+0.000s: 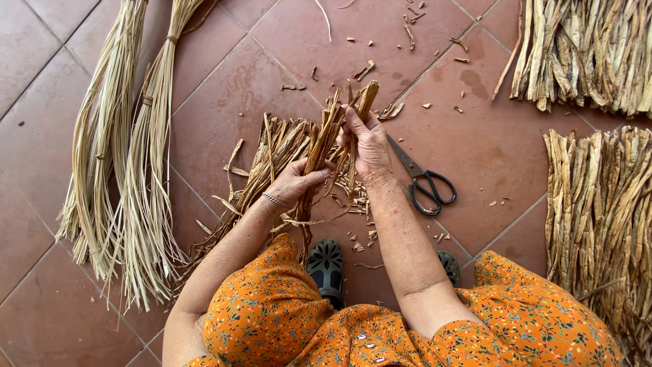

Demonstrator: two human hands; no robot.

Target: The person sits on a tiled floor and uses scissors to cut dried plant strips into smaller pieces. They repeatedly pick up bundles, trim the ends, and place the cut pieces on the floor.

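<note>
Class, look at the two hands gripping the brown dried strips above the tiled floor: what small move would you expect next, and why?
Probably the right hand slides up to square the uneven strip tips. The left hand already clamps the bundle of dried strips lower down, the tops stand ragged, and the scissors lie untouched beside it.

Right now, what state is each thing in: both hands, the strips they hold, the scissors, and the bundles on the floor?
Left hand: closed around the brown dried strips, low down.
Right hand: gripping the same strips near their top.
Brown dried strips: held upright, bunched.
Scissors: lying on the tile floor, untouched; blades look shut.
Pale reed bundles: tied, lying flat.
Dried strip piles: lying loose at right.
</note>
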